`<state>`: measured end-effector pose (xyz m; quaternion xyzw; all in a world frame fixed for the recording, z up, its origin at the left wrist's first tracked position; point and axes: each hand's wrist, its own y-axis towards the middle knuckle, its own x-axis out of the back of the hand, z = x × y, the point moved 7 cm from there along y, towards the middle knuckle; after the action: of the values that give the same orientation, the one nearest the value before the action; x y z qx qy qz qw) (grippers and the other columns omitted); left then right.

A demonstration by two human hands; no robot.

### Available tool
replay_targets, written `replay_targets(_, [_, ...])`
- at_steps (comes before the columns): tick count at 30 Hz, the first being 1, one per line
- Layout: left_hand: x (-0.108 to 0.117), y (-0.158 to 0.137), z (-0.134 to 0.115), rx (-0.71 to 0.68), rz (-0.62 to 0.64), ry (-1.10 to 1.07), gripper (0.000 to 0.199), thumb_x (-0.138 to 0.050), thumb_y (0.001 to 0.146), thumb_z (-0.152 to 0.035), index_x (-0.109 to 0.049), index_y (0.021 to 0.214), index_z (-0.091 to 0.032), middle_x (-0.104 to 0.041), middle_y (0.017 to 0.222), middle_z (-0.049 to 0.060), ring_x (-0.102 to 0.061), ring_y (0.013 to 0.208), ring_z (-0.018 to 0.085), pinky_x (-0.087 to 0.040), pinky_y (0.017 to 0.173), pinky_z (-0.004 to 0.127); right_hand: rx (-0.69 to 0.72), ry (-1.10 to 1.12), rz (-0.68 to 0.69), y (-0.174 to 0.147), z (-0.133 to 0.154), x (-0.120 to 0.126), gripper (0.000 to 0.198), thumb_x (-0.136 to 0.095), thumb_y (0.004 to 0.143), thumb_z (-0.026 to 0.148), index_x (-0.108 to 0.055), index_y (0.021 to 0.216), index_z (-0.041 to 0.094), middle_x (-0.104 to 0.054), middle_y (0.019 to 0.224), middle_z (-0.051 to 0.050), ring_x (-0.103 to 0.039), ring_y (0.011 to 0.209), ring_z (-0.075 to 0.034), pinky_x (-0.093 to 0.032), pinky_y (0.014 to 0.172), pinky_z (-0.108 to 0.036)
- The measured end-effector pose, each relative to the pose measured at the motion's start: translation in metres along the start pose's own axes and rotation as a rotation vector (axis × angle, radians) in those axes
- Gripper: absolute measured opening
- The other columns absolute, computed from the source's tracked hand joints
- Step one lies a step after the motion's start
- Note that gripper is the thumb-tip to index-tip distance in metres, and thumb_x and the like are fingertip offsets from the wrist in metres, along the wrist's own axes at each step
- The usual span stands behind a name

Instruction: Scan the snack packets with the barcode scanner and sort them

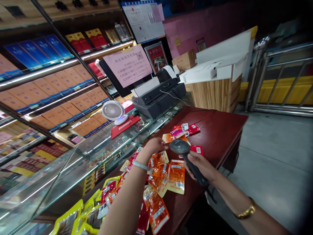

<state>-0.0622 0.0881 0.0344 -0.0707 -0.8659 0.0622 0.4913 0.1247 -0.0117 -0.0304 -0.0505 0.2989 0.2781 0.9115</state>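
My right hand is wrapped around the handle of a black barcode scanner, whose head points left over the table. My left hand is closed at the edge of an orange snack packet, just left of the scanner head; the fingertips are partly hidden. Below lie more orange snack packets, some overlapping. Red snack packets lie beyond the scanner, and another red packet shows beside it. Toward the lower left, yellow-edged packets are heaped, partly behind my left forearm.
The dark red table adjoins a glass display counter. On the counter stand a small white fan, a black cash-register unit and a screen with a pink notice. Boxed goods fill shelves at left; a metal railing stands right.
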Motion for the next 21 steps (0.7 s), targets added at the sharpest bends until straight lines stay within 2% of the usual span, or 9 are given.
replay_targets(3, [-0.001, -0.019, 0.019, 0.035, 0.152, 0.573, 0.057, -0.089, 0.045, -0.045, -0.074, 0.096, -0.024, -0.071, 0.109, 0.012, -0.059, 0.113, 0.04, -0.046, 0.092, 0.047, -0.003, 0.012, 0.001, 0.001, 0.0, 0.0, 0.049, -0.065, 0.083, 0.061, -0.054, 0.099, 0.017, -0.059, 0.054, 0.006, -0.05, 0.033, -0.007, -0.039, 0.032, -0.015])
replay_targets(6, [0.0, -0.033, 0.037, 0.067, 0.211, 0.748, 0.066, -0.086, 0.049, -0.051, -0.071, 0.106, -0.024, -0.067, 0.119, 0.016, -0.056, 0.117, 0.041, -0.043, 0.095, 0.05, -0.002, 0.023, 0.002, 0.002, 0.0, 0.0, 0.046, -0.066, 0.083, 0.06, -0.055, 0.096, 0.017, -0.06, 0.055, 0.006, -0.051, 0.033, -0.007, -0.039, 0.032, -0.015])
replay_targets(8, [-0.001, -0.036, 0.041, 0.022, 0.186, 0.729, 0.062, -0.082, 0.055, -0.053, -0.069, 0.106, -0.02, -0.067, 0.116, 0.017, -0.06, 0.112, 0.038, -0.045, 0.092, 0.044, 0.0, 0.028, 0.002, 0.003, 0.001, -0.001, 0.047, -0.066, 0.082, 0.061, -0.056, 0.095, 0.017, -0.06, 0.054, 0.006, -0.051, 0.033, -0.007, -0.039, 0.032, -0.015])
replay_targets(13, [0.006, -0.033, 0.036, -0.006, -0.032, 0.502, 0.048, -0.072, 0.07, -0.05, -0.062, 0.107, -0.019, -0.07, 0.102, 0.009, -0.066, 0.094, 0.026, -0.046, 0.074, 0.031, -0.005, 0.025, 0.011, 0.002, 0.001, -0.001, 0.052, -0.066, 0.081, 0.063, -0.059, 0.099, 0.015, -0.061, 0.053, 0.005, -0.051, 0.033, -0.008, -0.04, 0.032, -0.016])
replay_targets(16, [0.003, -0.031, 0.026, -0.019, -0.036, 0.377, 0.046, -0.073, 0.069, -0.047, -0.06, 0.105, -0.021, -0.069, 0.097, 0.005, -0.065, 0.087, 0.022, -0.043, 0.068, 0.027, -0.007, 0.02, 0.015, 0.001, -0.001, 0.0, 0.053, -0.066, 0.082, 0.062, -0.06, 0.103, 0.014, -0.061, 0.054, 0.004, -0.051, 0.034, -0.008, -0.04, 0.032, -0.016])
replay_targets(21, [0.001, -0.032, 0.017, -0.011, -0.042, 0.313, 0.045, -0.076, 0.066, -0.045, -0.06, 0.1, -0.02, -0.069, 0.088, 0.002, -0.066, 0.081, 0.02, -0.044, 0.066, 0.025, -0.01, 0.025, 0.014, 0.001, -0.004, 0.002, 0.054, -0.065, 0.082, 0.062, -0.06, 0.106, 0.014, -0.06, 0.056, 0.004, -0.05, 0.034, -0.008, -0.041, 0.033, -0.017])
